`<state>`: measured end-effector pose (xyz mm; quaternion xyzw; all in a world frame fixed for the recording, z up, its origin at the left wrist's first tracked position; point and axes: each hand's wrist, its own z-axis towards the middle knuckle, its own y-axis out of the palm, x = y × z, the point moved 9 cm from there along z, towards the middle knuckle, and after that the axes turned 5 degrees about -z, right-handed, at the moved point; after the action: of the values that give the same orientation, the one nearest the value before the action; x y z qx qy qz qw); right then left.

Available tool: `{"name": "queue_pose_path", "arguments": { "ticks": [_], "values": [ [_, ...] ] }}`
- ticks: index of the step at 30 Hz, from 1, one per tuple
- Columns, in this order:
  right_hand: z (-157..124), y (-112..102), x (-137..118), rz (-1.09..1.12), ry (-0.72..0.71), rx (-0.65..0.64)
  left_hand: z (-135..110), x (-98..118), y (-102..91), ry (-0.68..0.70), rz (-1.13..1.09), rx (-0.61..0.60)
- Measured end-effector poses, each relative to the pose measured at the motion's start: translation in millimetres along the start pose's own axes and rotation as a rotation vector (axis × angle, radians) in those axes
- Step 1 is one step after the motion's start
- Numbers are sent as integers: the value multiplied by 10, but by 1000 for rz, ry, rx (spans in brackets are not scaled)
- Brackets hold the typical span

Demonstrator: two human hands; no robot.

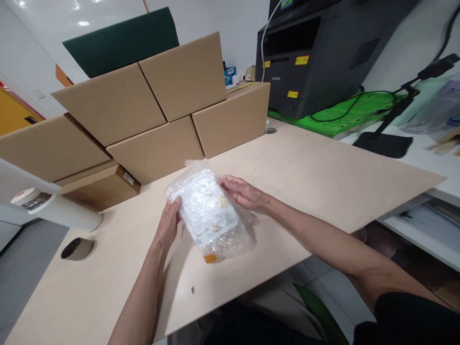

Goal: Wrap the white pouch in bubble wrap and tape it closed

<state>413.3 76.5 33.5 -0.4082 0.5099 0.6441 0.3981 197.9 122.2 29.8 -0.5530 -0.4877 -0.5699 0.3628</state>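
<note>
A flat white item in clear bubble wrap, the bubble-wrapped package [206,213], is held a little above or against the table in front of me; the gap cannot be made out. My left hand [169,220] grips its left edge, thumb on top and fingers beneath. On the opposite edge, my right hand [244,191] is closed round the wrap near the far right corner. An orange piece of tape [210,258] shows at the near end of the wrap. What lies inside is blurred by the plastic.
Stacked cardboard boxes [154,148] line the table's far side, with a dark green box [124,40] on top. To the left are a white cylinder [74,211] and a brown cup [77,248]. A black printer [316,57] and a black stand [386,139] occupy the right.
</note>
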Motion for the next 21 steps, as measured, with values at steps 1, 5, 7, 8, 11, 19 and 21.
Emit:
{"name": "queue_pose_path", "arguments": {
  "ticks": [1,5,7,8,11,19,21],
  "values": [
    [23,-33,64,81,26,48,-17,14,34,18,-33,-20],
    [33,63,426,256,284,10,-56,-35,165,34,-142,-77],
    [-40,162,553,264,422,-66,-50,-67,194,60,-145,-72],
    [-66,178,564,253,438,-71,-45,-86,203,67,-122,-66],
    [-74,135,429,181,308,14,-68,-121,154,60,72,45],
    [-145,324,18,-134,-92,40,-624,153,668,199,627,-142],
    [-177,385,-42,-211,-163,4,-735,210,718,224,567,-169]
  ]
}}
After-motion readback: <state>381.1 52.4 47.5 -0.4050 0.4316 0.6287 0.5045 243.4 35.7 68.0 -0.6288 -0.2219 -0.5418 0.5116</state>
